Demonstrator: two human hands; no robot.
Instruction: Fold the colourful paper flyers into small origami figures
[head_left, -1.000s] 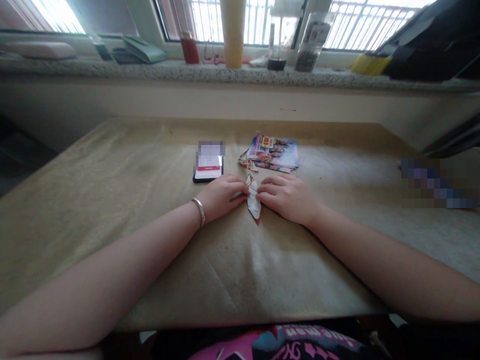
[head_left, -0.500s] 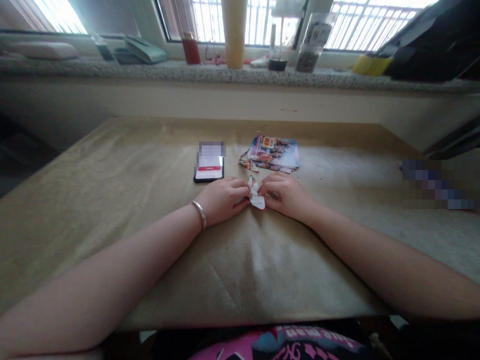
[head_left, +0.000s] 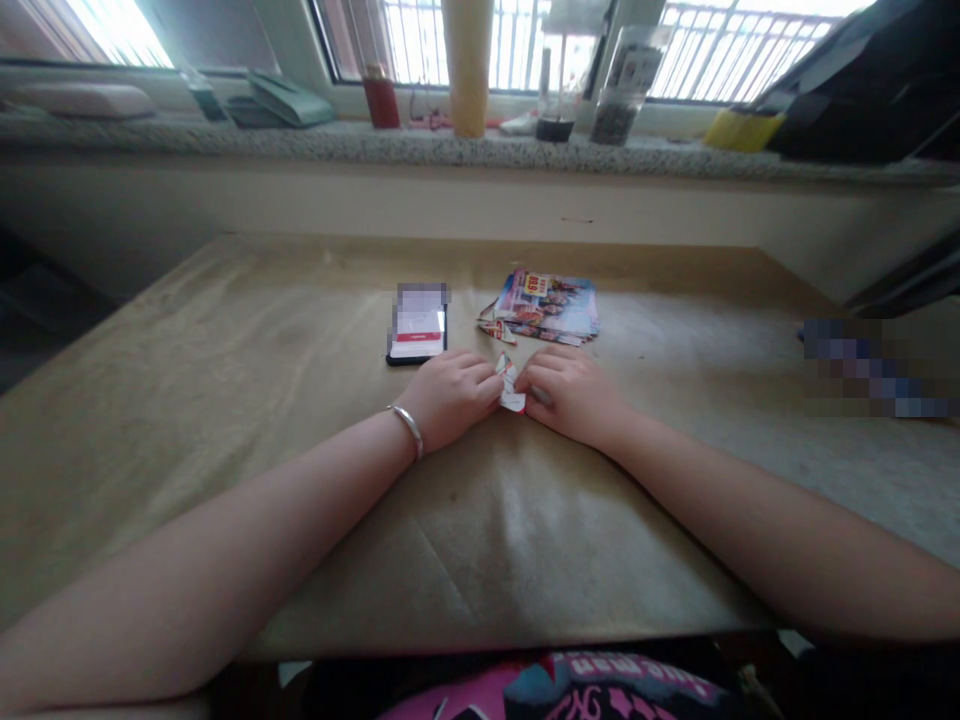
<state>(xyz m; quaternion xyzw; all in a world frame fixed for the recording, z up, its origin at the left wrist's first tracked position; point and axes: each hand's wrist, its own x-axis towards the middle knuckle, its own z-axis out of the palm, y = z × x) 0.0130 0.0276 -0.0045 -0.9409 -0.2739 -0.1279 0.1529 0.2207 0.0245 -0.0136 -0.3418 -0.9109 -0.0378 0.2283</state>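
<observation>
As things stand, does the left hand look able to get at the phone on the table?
Probably yes: the phone lies just beyond the left hand, with nothing visible on top of it or between them. The hand is busy at the folded paper, though, so it would likely have to leave that first.

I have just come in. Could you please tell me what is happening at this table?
A person has both bare hands at a small folded paper on the table. The left hand, with a bracelet at its wrist, touches one side; the fingers of the right hand are at the other. Beyond the left hand lies a phone. Beyond the right is a pile of leaflets, with another folded piece by its near left corner.
</observation>
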